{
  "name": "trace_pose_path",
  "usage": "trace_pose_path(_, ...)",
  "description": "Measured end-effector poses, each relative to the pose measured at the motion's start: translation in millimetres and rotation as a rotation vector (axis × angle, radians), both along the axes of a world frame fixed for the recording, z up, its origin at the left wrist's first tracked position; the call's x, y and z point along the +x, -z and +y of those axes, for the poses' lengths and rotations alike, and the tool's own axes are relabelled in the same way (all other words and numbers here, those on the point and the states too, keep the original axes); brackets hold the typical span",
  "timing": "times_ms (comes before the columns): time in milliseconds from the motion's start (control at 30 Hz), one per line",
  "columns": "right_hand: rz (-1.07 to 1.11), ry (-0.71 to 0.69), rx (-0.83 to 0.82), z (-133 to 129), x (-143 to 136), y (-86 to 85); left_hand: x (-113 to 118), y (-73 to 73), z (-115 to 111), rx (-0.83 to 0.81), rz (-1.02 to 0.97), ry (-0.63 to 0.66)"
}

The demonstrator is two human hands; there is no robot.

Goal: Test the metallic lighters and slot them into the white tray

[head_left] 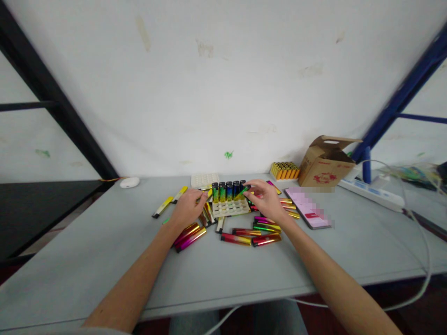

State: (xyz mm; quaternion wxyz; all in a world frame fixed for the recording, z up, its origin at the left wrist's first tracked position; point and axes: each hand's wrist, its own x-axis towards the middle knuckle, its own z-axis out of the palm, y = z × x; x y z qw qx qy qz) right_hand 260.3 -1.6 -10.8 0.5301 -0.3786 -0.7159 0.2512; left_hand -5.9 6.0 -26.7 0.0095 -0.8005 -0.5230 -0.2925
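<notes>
A white holed tray [231, 209] lies on the table, with several green, yellow and blue cylinders [222, 191] upright in its back rows. At its right side my right hand [266, 201] pinches a green-yellow cylinder [241, 193], tilted over the tray. To the left, my left hand [190, 207] has its fingers closed near a yellow cylinder [209, 192]; whether it grips that one is unclear. Loose red-gold cylinders [235, 239] lie in front of the tray, and a magenta-gold one [191, 239] lies below my left hand.
Behind the tray is another white tray [205, 179]. At the back right stand a block of orange cylinders [285, 170] and an open cardboard box [324, 165]. A phone [307, 207], a power strip [373, 193] and cables are on the right. A white case [129, 182] sits back left.
</notes>
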Motion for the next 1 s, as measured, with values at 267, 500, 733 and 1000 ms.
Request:
trace_pose_path(267,-0.239,-0.060,0.182,-4,-30,-1.1,-5,11.2,1,-0.040,0.103,-0.091)
trace_pose_path(500,-0.266,-0.041,0.149,2,-54,3.3,-6,12.6,-4,-0.109,0.170,0.006)
trace_pose_path(733,-0.338,0.002,0.103,6,-60,-0.6,-1,16.0,-6,-0.199,0.195,0.059)
trace_pose_path(1000,-0.364,-0.017,0.076,1,-65,-4.4,5,15.0,-8,-0.211,0.140,0.083)
